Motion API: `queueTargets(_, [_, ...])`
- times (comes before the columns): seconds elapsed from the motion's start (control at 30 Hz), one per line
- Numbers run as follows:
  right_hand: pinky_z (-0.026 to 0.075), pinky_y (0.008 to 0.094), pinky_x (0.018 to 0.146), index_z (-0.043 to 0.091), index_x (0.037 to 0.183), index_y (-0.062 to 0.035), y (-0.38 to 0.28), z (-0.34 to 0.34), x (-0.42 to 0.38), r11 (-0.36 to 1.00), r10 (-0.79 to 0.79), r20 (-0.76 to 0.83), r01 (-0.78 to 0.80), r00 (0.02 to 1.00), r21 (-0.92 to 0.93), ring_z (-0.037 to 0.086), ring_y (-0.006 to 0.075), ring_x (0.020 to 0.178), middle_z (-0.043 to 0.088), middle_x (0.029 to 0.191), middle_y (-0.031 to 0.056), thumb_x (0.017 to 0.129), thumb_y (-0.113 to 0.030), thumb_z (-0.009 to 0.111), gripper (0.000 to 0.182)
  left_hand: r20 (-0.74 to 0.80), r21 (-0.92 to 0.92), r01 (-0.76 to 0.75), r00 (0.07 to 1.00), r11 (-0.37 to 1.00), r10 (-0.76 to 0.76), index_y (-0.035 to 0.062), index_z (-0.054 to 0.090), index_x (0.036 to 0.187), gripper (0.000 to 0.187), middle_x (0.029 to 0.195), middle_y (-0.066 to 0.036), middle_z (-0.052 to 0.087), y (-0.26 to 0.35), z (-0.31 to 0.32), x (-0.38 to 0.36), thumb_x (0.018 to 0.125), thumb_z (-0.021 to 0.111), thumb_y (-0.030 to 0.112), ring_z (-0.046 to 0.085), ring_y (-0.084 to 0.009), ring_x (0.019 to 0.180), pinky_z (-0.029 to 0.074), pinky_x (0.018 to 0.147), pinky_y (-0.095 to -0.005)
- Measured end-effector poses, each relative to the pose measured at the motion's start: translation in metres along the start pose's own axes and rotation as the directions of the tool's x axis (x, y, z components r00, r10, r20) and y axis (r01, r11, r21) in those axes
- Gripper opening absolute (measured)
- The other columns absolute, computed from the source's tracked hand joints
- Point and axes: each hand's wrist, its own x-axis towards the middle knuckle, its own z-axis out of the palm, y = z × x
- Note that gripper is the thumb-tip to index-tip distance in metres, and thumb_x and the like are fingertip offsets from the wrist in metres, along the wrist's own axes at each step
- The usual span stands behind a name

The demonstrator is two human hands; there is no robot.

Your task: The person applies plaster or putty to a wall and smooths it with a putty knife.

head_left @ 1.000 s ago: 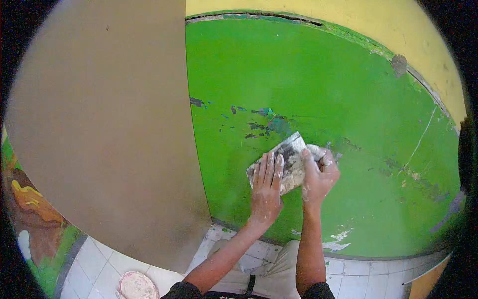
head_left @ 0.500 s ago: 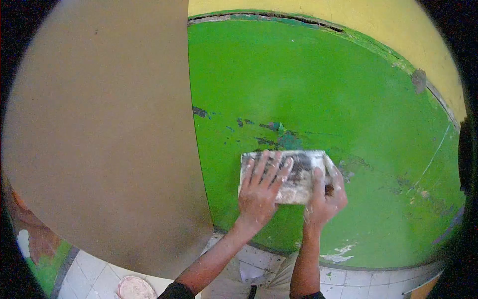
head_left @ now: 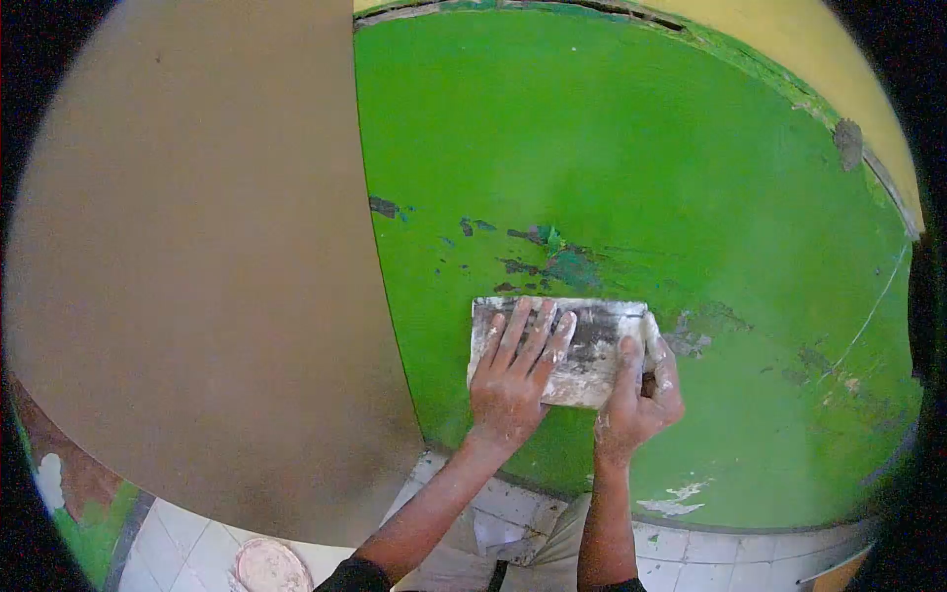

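A flat rectangular sheet (head_left: 592, 340), dark grey and smeared with white powder or paste, lies against the green wall (head_left: 552, 128). My left hand (head_left: 511, 380) rests on its left half, fingers spread and flat, with whitened tips. At the right edge, my right hand (head_left: 641, 395) grips the sheet, thumb on the front and fingers round the side. The wall behind the sheet is hidden. Just above it are dark patches of chipped paint (head_left: 567, 264), and a grey scuffed area (head_left: 695, 335) shows to its right.
A large brown panel (head_left: 217, 266) stands close on the left. White floor tiles (head_left: 681, 557) run along the bottom, with a round container of pale pinkish-white material (head_left: 271, 567) at lower left. A cracked ledge (head_left: 631, 15) separates the green wall from a yellow surface (head_left: 819, 59).
The view has shifted slightly, so the wall and brown panel sit a little differently in frame. Both hands stay on the sheet, which has moved slightly relative to the paint marks.
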Motion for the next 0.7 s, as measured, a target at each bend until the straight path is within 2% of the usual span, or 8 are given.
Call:
queueTargets(0.1, [0.051, 0.0293, 0.068, 0.07, 0.105, 0.0071, -0.014, 0.012, 0.02, 0.998, -0.052, 0.015, 0.052, 0.999, -0.035, 0.063, 0.0141, 0.077, 0.072, 0.09, 0.0138, 0.087, -0.005, 0.07, 0.021, 0.005, 0.089, -0.006, 1.0, 0.996, 0.005, 0.0153, 0.056, 0.14, 0.059, 0.15, -0.011, 0.049, -0.003, -0.01, 0.02, 0.082, 0.063, 0.021, 0.042, -0.0345, 0.141, 0.034, 0.115, -0.0522])
queueTargets(0.17, [0.052, 0.0309, 0.07, 0.07, 0.105, 0.006, -0.032, 0.023, 0.033, 0.996, -0.003, 0.023, 0.001, 1.0, 0.093, 0.065, 0.0172, 0.076, 0.072, 0.091, 0.0167, 0.088, -0.006, 0.069, 0.022, -0.024, 0.022, 0.059, 0.998, 0.998, -0.058, 0.017, 0.053, 0.144, 0.061, 0.152, -0.009, 0.046, 0.001, -0.027, 0.043, 0.084, 0.064, 0.017, 0.039, -0.0324, 0.143, 0.033, 0.116, -0.0496])
queueTargets(0.2, [0.053, 0.0332, 0.074, 0.07, 0.106, 0.006, -0.03, 0.023, 0.033, 0.996, -0.019, 0.034, 0.016, 0.999, 0.092, 0.067, 0.0214, 0.077, 0.072, 0.092, 0.0187, 0.088, -0.007, 0.068, 0.022, -0.016, 0.033, 0.056, 0.998, 0.998, -0.056, 0.0173, 0.052, 0.145, 0.062, 0.153, -0.009, 0.045, 0.0, -0.026, 0.042, 0.084, 0.064, 0.017, 0.038, -0.0322, 0.144, 0.033, 0.116, -0.0496])
queueTargets(0.37, [0.054, 0.0345, 0.076, 0.07, 0.104, 0.0061, -0.006, 0.011, -0.003, 0.998, -0.062, 0.039, 0.061, 0.997, 0.017, 0.07, 0.0257, 0.081, 0.072, 0.092, 0.0184, 0.088, -0.006, 0.067, 0.02, -0.011, 0.009, 0.033, 0.999, 0.999, -0.033, 0.0137, 0.06, 0.136, 0.053, 0.145, -0.011, 0.054, -0.007, -0.014, 0.003, 0.084, 0.064, 0.017, 0.046, -0.0339, 0.138, 0.037, 0.113, -0.051])
queueTargets(0.43, [0.042, 0.0238, 0.053, 0.072, 0.109, 0.0041, -0.011, 0.021, 0.013, 0.983, -0.167, 0.045, 0.17, 0.985, -0.066, 0.056, 0.0075, 0.064, 0.069, 0.078, 0.0039, 0.088, -0.003, 0.068, 0.022, -0.028, 0.092, 0.019, 0.999, 0.996, -0.017, 0.0131, 0.06, 0.136, 0.054, 0.146, -0.011, 0.053, -0.012, -0.019, 0.021, 0.083, 0.064, 0.015, 0.046, -0.0333, 0.139, 0.038, 0.113, -0.051])
queueTargets(0.5, [0.039, 0.0238, 0.051, 0.073, 0.107, 0.003, -0.031, 0.037, 0.032, 0.976, -0.215, 0.033, 0.216, 0.976, -0.042, 0.053, 0.0069, 0.061, 0.068, 0.075, 0.0026, 0.088, -0.004, 0.068, 0.021, -0.052, 0.044, 0.044, 0.998, 0.998, -0.041, 0.0127, 0.059, 0.137, 0.055, 0.147, -0.011, 0.052, -0.015, -0.032, 0.044, 0.082, 0.064, 0.014, 0.045, -0.0328, 0.139, 0.037, 0.113, -0.0514])
queueTargets(0.57, [0.054, 0.0355, 0.073, 0.071, 0.104, 0.0052, -0.047, 0.045, 0.039, 0.995, -0.053, 0.047, 0.049, 0.997, 0.084, 0.07, 0.0256, 0.078, 0.073, 0.091, 0.0188, 0.086, -0.003, 0.067, 0.02, -0.097, 0.031, 0.043, 0.995, 0.999, -0.039, 0.0124, 0.059, 0.137, 0.056, 0.147, -0.01, 0.052, -0.017, -0.039, 0.056, 0.082, 0.065, 0.014, 0.044, -0.0325, 0.14, 0.035, 0.115, -0.0518])
queueTargets(0.7, [0.054, 0.0353, 0.076, 0.071, 0.104, 0.0053, -0.016, 0.024, 0.002, 0.986, -0.164, 0.049, 0.163, 0.985, 0.022, 0.07, 0.0254, 0.079, 0.073, 0.093, 0.0196, 0.086, -0.002, 0.065, 0.02, 0.035, 0.05, 0.083, 0.996, 0.995, -0.085, 0.0141, 0.059, 0.136, 0.057, 0.148, -0.009, 0.051, -0.013, -0.023, 0.003, 0.08, 0.067, 0.013, 0.043, -0.032, 0.14, 0.034, 0.117, -0.049])
